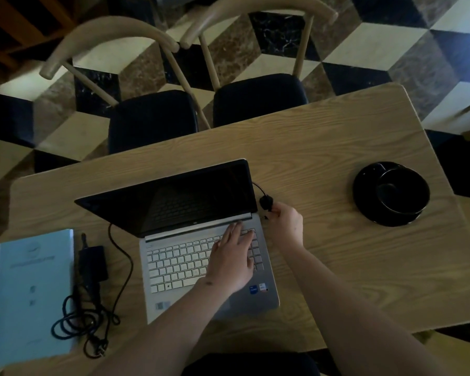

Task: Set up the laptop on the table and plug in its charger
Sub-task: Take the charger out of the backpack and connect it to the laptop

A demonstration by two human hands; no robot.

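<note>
Fingers of the right hand [286, 222] are pinching the charger plug [266, 203] beside the open laptop [201, 240] on the table [337, 267]. The left hand [232, 260] is lying flat, fingers straight, on the keys.

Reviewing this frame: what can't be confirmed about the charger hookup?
- Head view: whether the plug is seated in the laptop; right hand covers the port.
- Cable behind the screen: hidden.
- Charger brick wall plug: dim, blurred.
- Booklet print: too blurred.

Silver laptop [209, 270] with dark screen, black cup [400, 192], light-blue booklet [30, 294], cube-patterned floor [269, 50]
</note>
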